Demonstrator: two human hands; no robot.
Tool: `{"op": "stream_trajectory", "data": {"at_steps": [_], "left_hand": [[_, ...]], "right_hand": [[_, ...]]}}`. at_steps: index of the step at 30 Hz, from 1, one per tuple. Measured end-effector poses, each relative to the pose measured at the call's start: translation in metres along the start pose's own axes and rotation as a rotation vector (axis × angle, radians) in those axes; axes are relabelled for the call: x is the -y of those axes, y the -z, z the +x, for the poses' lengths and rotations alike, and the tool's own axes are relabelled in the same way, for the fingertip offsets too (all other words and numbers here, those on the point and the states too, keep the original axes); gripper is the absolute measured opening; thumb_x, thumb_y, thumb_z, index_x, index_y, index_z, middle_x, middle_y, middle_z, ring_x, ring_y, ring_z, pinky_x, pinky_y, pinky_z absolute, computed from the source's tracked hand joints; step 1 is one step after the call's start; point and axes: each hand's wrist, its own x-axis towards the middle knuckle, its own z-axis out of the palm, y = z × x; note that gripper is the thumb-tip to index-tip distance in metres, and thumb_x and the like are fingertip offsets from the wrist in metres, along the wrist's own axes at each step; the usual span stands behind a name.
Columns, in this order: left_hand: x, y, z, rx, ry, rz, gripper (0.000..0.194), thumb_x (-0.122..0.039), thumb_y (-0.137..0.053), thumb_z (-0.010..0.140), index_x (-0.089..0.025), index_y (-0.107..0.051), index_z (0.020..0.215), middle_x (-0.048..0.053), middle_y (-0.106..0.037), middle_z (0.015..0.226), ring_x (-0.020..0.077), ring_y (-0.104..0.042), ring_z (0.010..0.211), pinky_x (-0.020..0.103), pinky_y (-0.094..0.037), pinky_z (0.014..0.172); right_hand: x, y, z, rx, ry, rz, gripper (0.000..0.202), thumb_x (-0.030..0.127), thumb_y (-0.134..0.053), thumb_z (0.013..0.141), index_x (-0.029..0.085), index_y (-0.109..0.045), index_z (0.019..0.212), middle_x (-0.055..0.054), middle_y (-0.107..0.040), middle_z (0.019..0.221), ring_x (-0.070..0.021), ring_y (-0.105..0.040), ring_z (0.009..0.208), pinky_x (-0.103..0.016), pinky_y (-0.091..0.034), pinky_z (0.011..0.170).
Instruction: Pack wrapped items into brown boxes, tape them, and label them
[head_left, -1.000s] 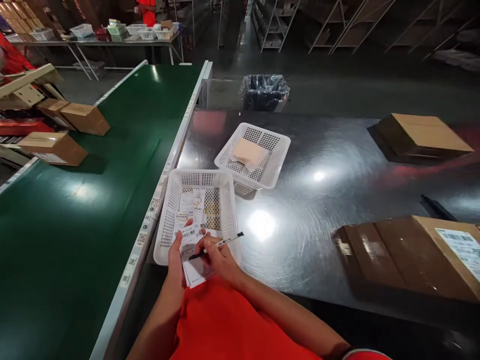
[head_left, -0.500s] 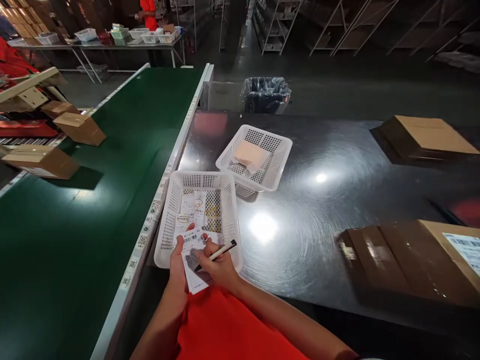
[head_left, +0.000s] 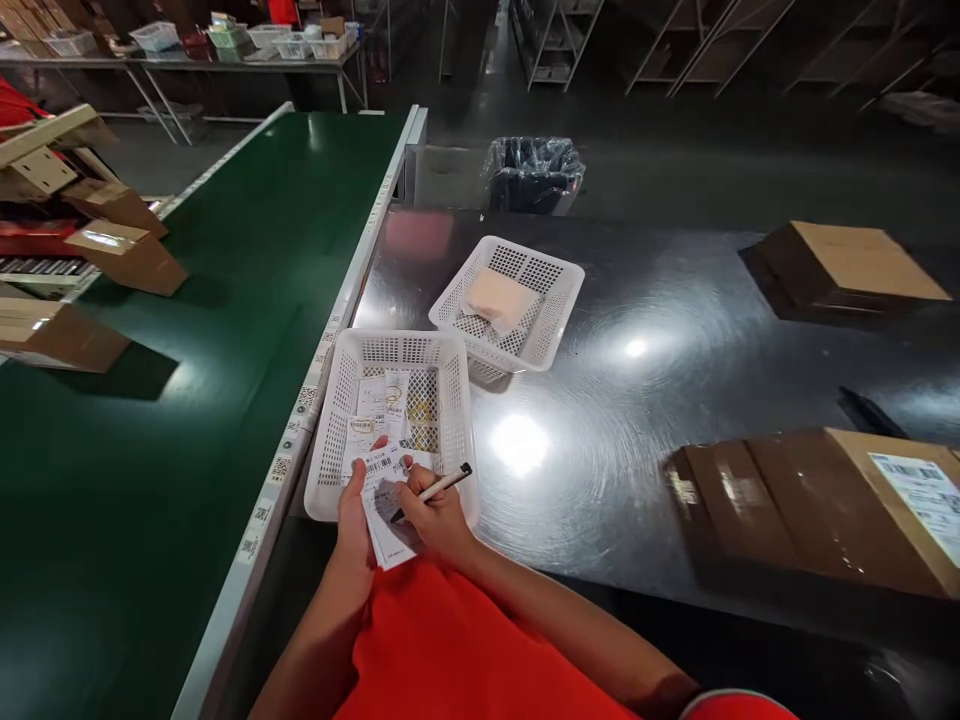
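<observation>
My left hand point(head_left: 354, 513) is closed on a printed paper slip point(head_left: 384, 535) with a barcode near its top. In my right hand point(head_left: 441, 520) is a white pen point(head_left: 448, 481) with dark ends, its lower tip at the slip's surface. Both hands are over the near edge of a white perforated basket point(head_left: 320, 455). Inside that basket lie several more printed slips point(head_left: 371, 397), some with yellow marks. A second white basket point(head_left: 559, 320) stands behind it to the right, holding a pale pinkish packet point(head_left: 499, 300).
To the left runs a green conveyor belt point(head_left: 247, 300) carrying cardboard boxes point(head_left: 127, 255). More boxes point(head_left: 862, 265) and a labelled carton point(head_left: 810, 500) are on the dark shiny table point(head_left: 600, 430) at right. A lined bin point(head_left: 532, 180) stands beyond it.
The boxes on the belt appear further left and one partly leaves the frame. The whole view has shifted slightly. My hands keep the same hold on slip and pen.
</observation>
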Motion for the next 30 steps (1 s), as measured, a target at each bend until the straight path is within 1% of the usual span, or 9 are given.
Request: {"op": "stream_trajectory", "data": {"at_steps": [3,6,9,11,15,18,20,25,30], "left_hand": [[0.001,0.003,0.002,-0.004,-0.003,-0.009,0.043,-0.039,-0.048,0.093,-0.022,-0.054,0.133,0.01,-0.07,0.112,0.0242,-0.066,0.105,0.042,-0.048,0.099],[0.001,0.007,0.004,0.008,-0.014,-0.006,0.039,-0.038,-0.048,0.093,-0.021,-0.06,0.126,0.009,-0.07,0.111,0.0244,-0.064,0.107,0.04,-0.048,0.099],[0.002,0.01,0.006,0.008,-0.028,0.002,0.039,-0.038,-0.048,0.093,-0.021,-0.061,0.125,0.008,-0.071,0.111,0.024,-0.064,0.108,0.038,-0.048,0.097],[0.002,0.011,0.008,0.009,-0.016,-0.002,0.04,-0.039,-0.048,0.093,-0.021,-0.059,0.127,0.009,-0.07,0.111,0.0241,-0.064,0.107,0.038,-0.048,0.097],[0.002,0.01,0.008,0.001,0.01,-0.003,0.042,-0.038,-0.049,0.092,-0.022,-0.056,0.131,0.009,-0.069,0.116,0.0253,-0.063,0.11,0.04,-0.047,0.098],[0.003,0.009,0.007,-0.008,0.006,0.012,0.044,-0.039,-0.049,0.092,-0.024,-0.054,0.133,0.011,-0.066,0.123,0.027,-0.062,0.113,0.042,-0.047,0.098],[0.003,0.009,0.007,0.006,0.017,0.013,0.044,-0.04,-0.048,0.092,-0.025,-0.054,0.133,0.011,-0.065,0.125,0.0278,-0.061,0.114,0.043,-0.046,0.099],[0.003,0.011,0.007,0.005,0.016,0.038,0.044,-0.039,-0.047,0.093,-0.023,-0.053,0.133,0.011,-0.067,0.12,0.0281,-0.061,0.114,0.043,-0.046,0.099],[0.002,0.009,0.006,0.006,0.03,0.034,0.044,-0.04,-0.045,0.094,-0.023,-0.053,0.133,0.01,-0.07,0.108,0.0245,-0.065,0.105,0.042,-0.046,0.099]], "right_hand": [[0.001,0.002,0.0,0.023,-0.006,0.01,0.039,0.035,-0.055,0.08,0.024,-0.027,0.055,0.008,-0.026,0.047,-0.0116,-0.038,0.054,-0.042,-0.038,0.105],[0.002,0.002,0.0,0.023,-0.016,0.016,0.039,0.035,-0.054,0.079,0.024,-0.025,0.055,0.008,-0.024,0.05,-0.0118,-0.039,0.055,-0.039,-0.043,0.098],[0.002,0.002,0.0,0.016,-0.022,0.004,0.038,0.035,-0.054,0.078,0.024,-0.025,0.055,0.007,-0.023,0.051,-0.0123,-0.041,0.058,-0.036,-0.045,0.092],[0.001,0.002,0.0,0.011,-0.013,0.007,0.037,0.034,-0.054,0.078,0.024,-0.025,0.056,0.008,-0.024,0.051,-0.0116,-0.037,0.055,-0.036,-0.045,0.091],[0.001,0.002,0.0,0.001,-0.001,0.02,0.037,0.033,-0.053,0.078,0.024,-0.025,0.056,0.008,-0.026,0.05,-0.0104,-0.03,0.052,-0.038,-0.043,0.094],[0.0,0.002,0.0,0.012,0.004,0.036,0.038,0.031,-0.053,0.078,0.023,-0.023,0.056,0.01,-0.022,0.049,-0.009,-0.024,0.05,-0.04,-0.04,0.1],[-0.001,0.002,0.0,0.016,-0.001,0.053,0.038,0.03,-0.053,0.077,0.023,-0.023,0.056,0.01,-0.021,0.05,-0.0086,-0.022,0.049,-0.04,-0.04,0.101],[-0.004,0.001,0.0,-0.004,-0.011,0.041,0.038,0.032,-0.054,0.077,0.023,-0.023,0.056,0.01,-0.02,0.049,-0.0088,-0.022,0.049,-0.04,-0.041,0.102],[0.0,0.001,0.0,-0.01,-0.015,0.038,0.039,0.033,-0.054,0.077,0.024,-0.022,0.056,0.009,-0.022,0.048,-0.0102,-0.026,0.05,-0.042,-0.041,0.103]]}}
